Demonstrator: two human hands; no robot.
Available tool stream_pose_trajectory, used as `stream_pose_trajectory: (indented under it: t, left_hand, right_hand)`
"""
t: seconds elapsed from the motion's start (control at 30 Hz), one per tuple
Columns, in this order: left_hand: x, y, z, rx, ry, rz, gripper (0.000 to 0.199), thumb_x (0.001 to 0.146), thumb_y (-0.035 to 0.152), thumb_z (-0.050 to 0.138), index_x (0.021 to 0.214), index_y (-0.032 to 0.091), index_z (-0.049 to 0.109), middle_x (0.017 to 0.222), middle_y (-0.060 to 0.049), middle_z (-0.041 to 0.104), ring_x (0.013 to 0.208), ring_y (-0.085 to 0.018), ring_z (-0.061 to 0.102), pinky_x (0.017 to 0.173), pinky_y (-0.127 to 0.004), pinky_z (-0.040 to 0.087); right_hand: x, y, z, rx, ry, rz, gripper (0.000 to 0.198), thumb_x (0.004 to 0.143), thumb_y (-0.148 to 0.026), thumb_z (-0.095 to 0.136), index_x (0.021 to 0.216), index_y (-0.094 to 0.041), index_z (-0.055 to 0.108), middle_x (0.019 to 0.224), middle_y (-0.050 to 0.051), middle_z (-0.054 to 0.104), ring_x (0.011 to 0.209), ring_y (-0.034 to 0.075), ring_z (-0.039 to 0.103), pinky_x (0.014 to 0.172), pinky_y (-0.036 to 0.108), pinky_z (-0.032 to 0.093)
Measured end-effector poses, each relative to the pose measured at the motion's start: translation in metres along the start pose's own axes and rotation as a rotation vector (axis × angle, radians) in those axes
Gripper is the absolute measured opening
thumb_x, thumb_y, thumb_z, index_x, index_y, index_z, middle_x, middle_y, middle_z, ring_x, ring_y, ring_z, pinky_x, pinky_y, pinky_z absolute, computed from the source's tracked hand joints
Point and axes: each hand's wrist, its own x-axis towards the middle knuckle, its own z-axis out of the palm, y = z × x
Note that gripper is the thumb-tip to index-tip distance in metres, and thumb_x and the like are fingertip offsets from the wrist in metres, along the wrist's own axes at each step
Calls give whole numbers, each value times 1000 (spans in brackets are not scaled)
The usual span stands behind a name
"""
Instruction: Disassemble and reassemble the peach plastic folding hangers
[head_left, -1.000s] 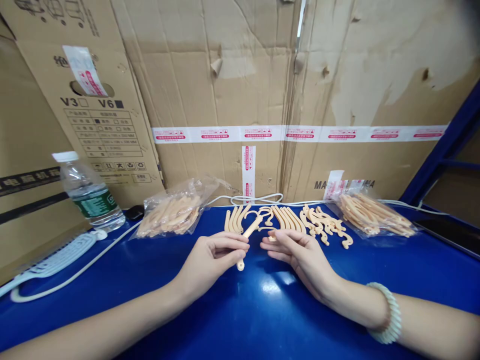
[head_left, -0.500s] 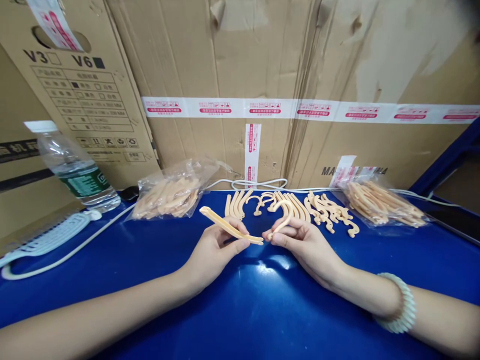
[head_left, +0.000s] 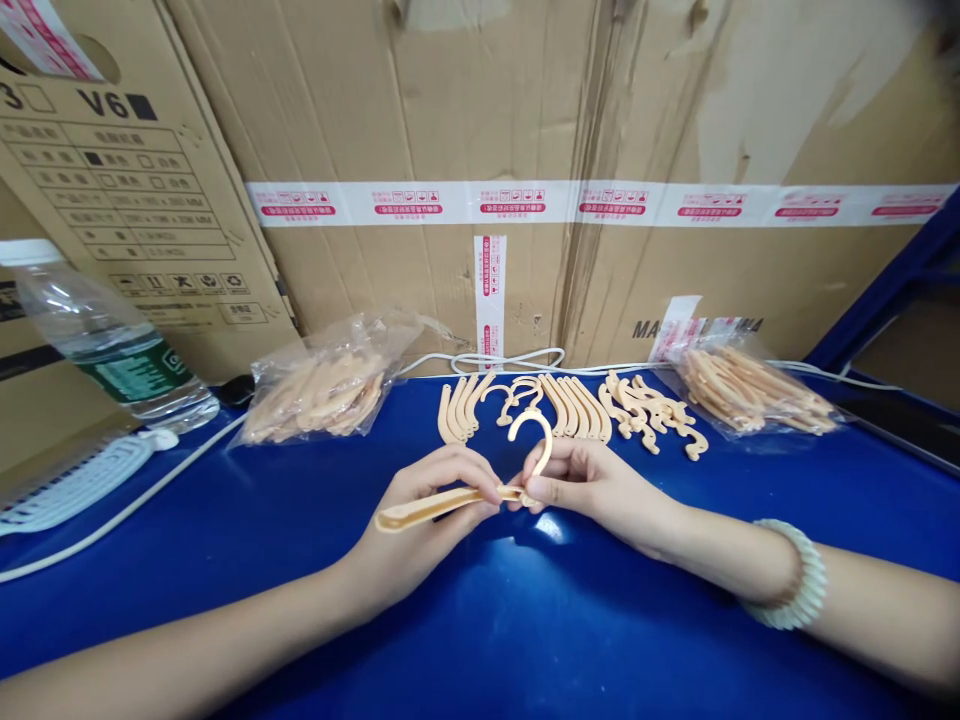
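Note:
My left hand (head_left: pixel 427 515) pinches a peach-coloured hanger arm (head_left: pixel 427 508), a long channelled plastic bar whose free end points left. In my right hand (head_left: pixel 592 485), a hanger hook (head_left: pixel 541 430) of the same colour stands with its curve upward. The inner end of the arm meets the base of the hook between my fingertips; whether they are joined I cannot tell. Behind my hands lie curved hanger arms in a left group (head_left: pixel 457 410) and a right group (head_left: pixel 577 410), with several loose hooks (head_left: pixel 649 405) farther right.
A clear bag of hanger parts (head_left: pixel 322 395) sits at the back left, another bag (head_left: pixel 750 390) at the back right. A water bottle (head_left: pixel 120 345), a pale blue hairbrush (head_left: pixel 82 485) and a white cable (head_left: pixel 150 500) are on the left. Cardboard boxes (head_left: pixel 420 290) stand behind the blue table (head_left: pixel 555 640).
The arm has swung from slanting up to nearly level, and its inner end now meets the hook's base. The hook has turned and shifted left. The camera view has moved slightly.

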Motion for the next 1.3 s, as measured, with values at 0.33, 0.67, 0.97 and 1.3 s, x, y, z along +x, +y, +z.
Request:
stream_pose_trajectory:
  t: [0.33,0.67,0.97,1.3]
  left_hand:
    - [-3,1,5,-176,5,-111,11,82,10,65,78,20,67,82,1,66,76,-12,67,67,-20,53]
    - [-1,5,4,34,20,-77,9,78,11,67,74,19,71,74,-1,68,66,-11,64,58,-19,49]
    - [-2,9,8,-217,5,-164,9,78,10,66,74,18,69,78,0,66,69,-12,69,63,-21,58]
    - [-5,11,8,-217,6,-122,10,78,9,65,75,18,68,81,0,62,72,-12,69,68,-21,58]
  right_hand:
    - [-1,-1,5,0,19,-15,39,71,-48,80,75,-16,58,69,5,72,64,13,66,62,24,51]
    - [-1,5,8,-26,29,-66,37,73,-45,79,74,-17,56,66,3,70,61,12,64,61,25,50]
    - [-1,0,7,-7,-25,-29,34,73,-42,79,72,-16,58,68,4,71,64,14,67,62,26,51]
    - [-3,0,8,49,-25,-38,32,74,-40,79,72,-17,56,69,2,71,64,13,66,63,25,50]
